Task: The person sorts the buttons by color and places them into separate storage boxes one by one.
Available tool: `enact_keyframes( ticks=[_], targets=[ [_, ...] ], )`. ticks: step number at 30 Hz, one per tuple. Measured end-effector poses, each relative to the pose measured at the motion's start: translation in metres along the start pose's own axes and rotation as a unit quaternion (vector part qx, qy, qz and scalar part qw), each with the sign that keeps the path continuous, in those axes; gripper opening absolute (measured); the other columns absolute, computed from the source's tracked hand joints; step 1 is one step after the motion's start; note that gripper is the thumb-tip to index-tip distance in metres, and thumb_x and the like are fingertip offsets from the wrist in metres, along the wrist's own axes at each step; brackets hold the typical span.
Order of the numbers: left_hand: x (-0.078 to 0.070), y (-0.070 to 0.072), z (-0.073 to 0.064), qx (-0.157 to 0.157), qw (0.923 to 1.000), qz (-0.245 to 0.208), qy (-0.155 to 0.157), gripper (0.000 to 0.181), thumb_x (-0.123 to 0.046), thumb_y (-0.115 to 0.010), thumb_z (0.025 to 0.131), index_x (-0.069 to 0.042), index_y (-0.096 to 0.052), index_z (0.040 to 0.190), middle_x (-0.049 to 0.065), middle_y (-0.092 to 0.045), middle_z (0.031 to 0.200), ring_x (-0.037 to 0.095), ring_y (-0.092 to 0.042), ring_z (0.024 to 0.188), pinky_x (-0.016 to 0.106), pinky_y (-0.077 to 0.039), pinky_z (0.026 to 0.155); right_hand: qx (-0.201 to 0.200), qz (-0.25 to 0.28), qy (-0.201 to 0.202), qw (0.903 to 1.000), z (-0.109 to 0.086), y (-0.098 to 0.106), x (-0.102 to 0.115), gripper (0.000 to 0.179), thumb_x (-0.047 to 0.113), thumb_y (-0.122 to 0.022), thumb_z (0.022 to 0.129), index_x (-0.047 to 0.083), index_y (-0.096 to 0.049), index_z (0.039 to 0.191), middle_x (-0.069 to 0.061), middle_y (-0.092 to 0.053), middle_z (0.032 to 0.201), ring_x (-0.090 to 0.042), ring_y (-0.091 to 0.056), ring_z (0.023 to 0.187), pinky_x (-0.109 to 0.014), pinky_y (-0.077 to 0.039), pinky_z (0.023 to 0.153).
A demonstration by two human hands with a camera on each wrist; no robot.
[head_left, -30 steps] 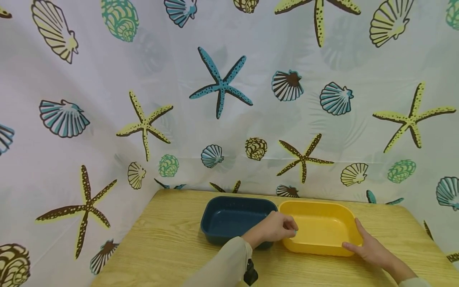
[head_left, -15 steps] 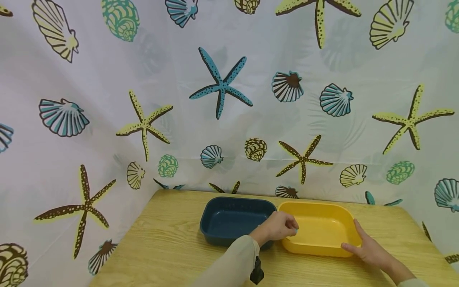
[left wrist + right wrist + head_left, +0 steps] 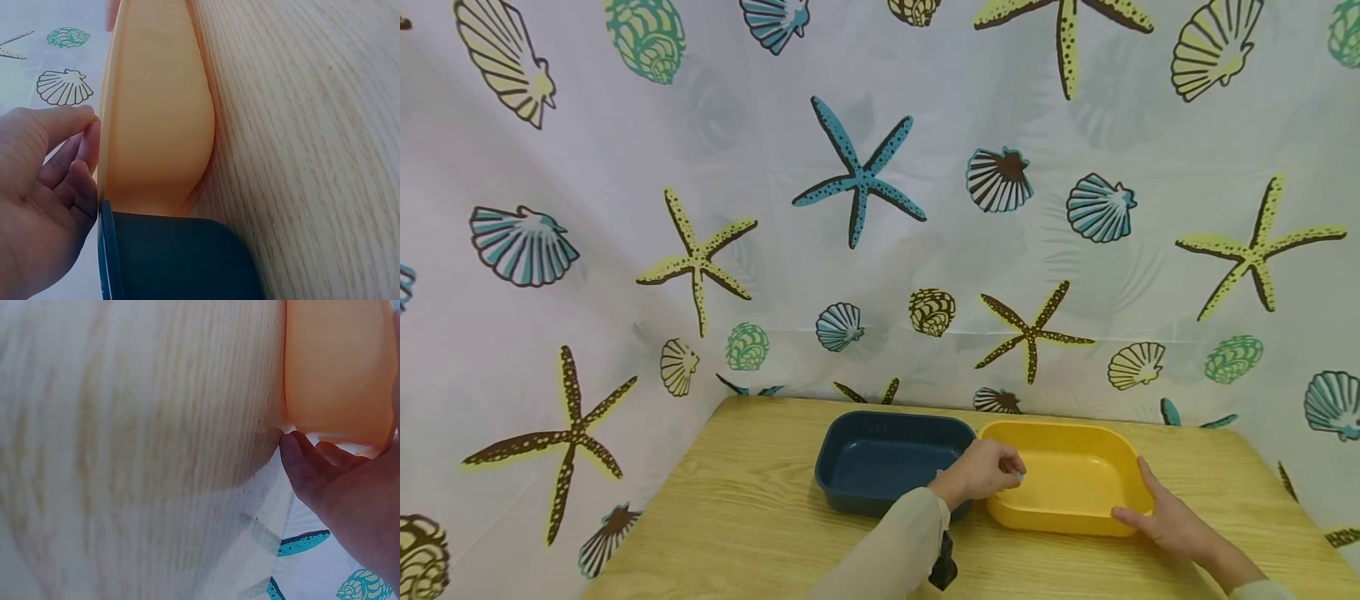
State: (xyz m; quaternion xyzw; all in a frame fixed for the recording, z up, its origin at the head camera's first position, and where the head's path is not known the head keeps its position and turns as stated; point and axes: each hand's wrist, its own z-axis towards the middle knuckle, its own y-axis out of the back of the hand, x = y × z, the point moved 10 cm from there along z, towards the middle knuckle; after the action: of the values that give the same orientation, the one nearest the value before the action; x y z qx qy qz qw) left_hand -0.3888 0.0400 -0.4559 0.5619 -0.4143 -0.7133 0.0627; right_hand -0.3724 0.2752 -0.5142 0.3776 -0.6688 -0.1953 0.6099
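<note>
My left hand [image 3: 983, 473] reaches across the dark blue tub [image 3: 842, 500] to the left end of the yellow tub [image 3: 1060, 523]. Its thumb and fingers meet in a pinch, and a tiny light-blue spot [image 3: 1020, 477] shows at the tips, too small to identify. In the left wrist view the pinching fingers [image 3: 81, 119] are at the yellow tub's rim, partly hidden by it. My right hand [image 3: 1172, 515] holds the yellow tub's near right corner, thumb on the near side and fingers along the right end. The right wrist view has these fingers [image 3: 303, 465] low against the tub's outside.
Both tubs stand side by side on a wood-grain table [image 3: 737, 500]. A white curtain [image 3: 925, 250] printed with starfish and shells hangs behind and at the sides. A black strap piece [image 3: 943, 567] hangs beneath the left sleeve [image 3: 895, 546].
My left forearm has shifted slightly right, while its pinching hand stays over the yellow tub's left end. The right hand keeps its place at the corner. The head view has shifted slightly.
</note>
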Motion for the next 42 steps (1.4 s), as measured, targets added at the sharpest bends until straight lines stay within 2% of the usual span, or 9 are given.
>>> enact_keyframes(
  ticks=[12,20,23,29,38,42],
  targets=[
    [0.003,0.002,0.005,-0.004,0.9997,0.008,0.024,0.009,-0.01,-0.065,0.09,-0.006,-0.071,0.096,-0.006,-0.061,0.08,0.008,-0.056,0.064,0.022,-0.046,0.055,-0.005,-0.009,0.006,0.9999,-0.001,0.0,0.0,0.107,0.047,-0.061,0.089,-0.011,0.011,0.144,-0.044,-0.006,0.143,-0.059,-0.02,0.127,-0.064,-0.018,0.101],
    [0.008,0.002,0.012,-0.005,0.9986,0.034,0.04,0.009,-0.012,-0.065,0.091,-0.009,-0.072,0.095,-0.009,-0.06,0.079,0.007,-0.053,0.064,0.021,-0.045,0.057,-0.003,-0.006,0.007,1.0,0.001,0.002,0.001,0.108,0.047,-0.062,0.089,-0.011,0.011,0.144,-0.043,-0.005,0.143,-0.059,-0.019,0.128,-0.064,-0.018,0.101],
    [0.008,0.004,0.012,-0.013,0.9978,0.049,0.043,0.008,-0.014,-0.065,0.091,-0.011,-0.072,0.094,-0.009,-0.06,0.079,0.007,-0.053,0.064,0.021,-0.045,0.058,-0.002,-0.002,0.006,1.0,0.001,0.002,0.001,0.108,0.047,-0.062,0.089,-0.01,0.012,0.144,-0.043,-0.004,0.143,-0.059,-0.018,0.128,-0.064,-0.017,0.101],
    [0.011,0.006,0.012,-0.031,0.9945,0.075,0.066,0.008,-0.017,-0.066,0.09,-0.016,-0.072,0.095,-0.01,-0.059,0.08,0.007,-0.053,0.063,0.026,-0.045,0.063,0.002,0.002,0.001,1.0,0.001,0.001,0.0,0.108,0.047,-0.062,0.089,-0.01,0.012,0.144,-0.043,-0.005,0.143,-0.058,-0.018,0.128,-0.064,-0.017,0.101],
    [0.013,0.006,0.017,-0.052,0.9908,0.105,0.068,0.013,-0.017,-0.067,0.089,-0.014,-0.073,0.099,-0.009,-0.06,0.082,0.006,-0.053,0.069,0.023,-0.046,0.066,0.004,0.01,0.004,0.9999,-0.001,0.0,0.0,0.107,0.045,-0.061,0.09,-0.01,0.012,0.144,-0.043,-0.004,0.144,-0.058,-0.017,0.129,-0.064,-0.017,0.101],
    [0.012,0.007,0.017,-0.051,0.9915,0.101,0.064,0.017,-0.017,-0.067,0.089,-0.012,-0.072,0.104,-0.008,-0.06,0.083,0.006,-0.053,0.071,0.023,-0.046,0.068,0.004,0.011,0.004,0.9999,-0.001,0.0,0.0,0.106,0.045,-0.061,0.09,-0.01,0.013,0.144,-0.043,-0.004,0.144,-0.058,-0.017,0.129,-0.064,-0.017,0.101]
  ],
)
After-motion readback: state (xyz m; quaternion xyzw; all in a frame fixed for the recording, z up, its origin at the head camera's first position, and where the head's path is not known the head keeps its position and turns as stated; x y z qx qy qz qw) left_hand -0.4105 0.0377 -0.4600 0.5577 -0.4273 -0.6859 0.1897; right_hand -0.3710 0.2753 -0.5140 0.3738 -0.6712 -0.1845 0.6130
